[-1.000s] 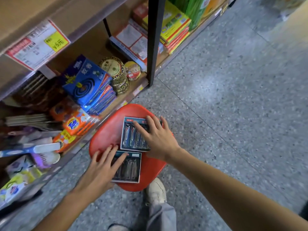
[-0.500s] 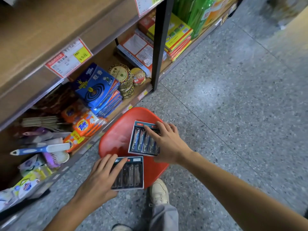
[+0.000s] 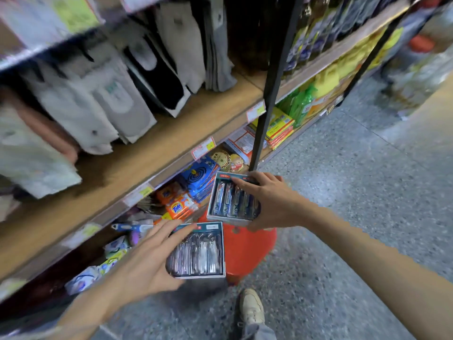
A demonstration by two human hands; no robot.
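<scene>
Two flat boxes of small metal items are lifted above a red plastic stool (image 3: 247,249). My left hand (image 3: 144,261) grips the nearer box (image 3: 198,251) by its left side, fingers over the top edge. My right hand (image 3: 272,202) holds the farther box (image 3: 230,200) from its right side, fingers curled across its top and thumb under the lower edge. Both boxes face up and are tilted slightly. The view is blurred.
A wooden store shelf (image 3: 157,148) runs along the left with socks (image 3: 112,99) above, and blue coil boxes (image 3: 201,175), a Tide pack (image 3: 179,207) and brushes below. A black upright post (image 3: 274,84) stands behind the right hand. My shoe (image 3: 251,307) is on the speckled floor.
Both hands have lifted their boxes off the red stool and raised them. The view has swung upward, showing the sock shelf.
</scene>
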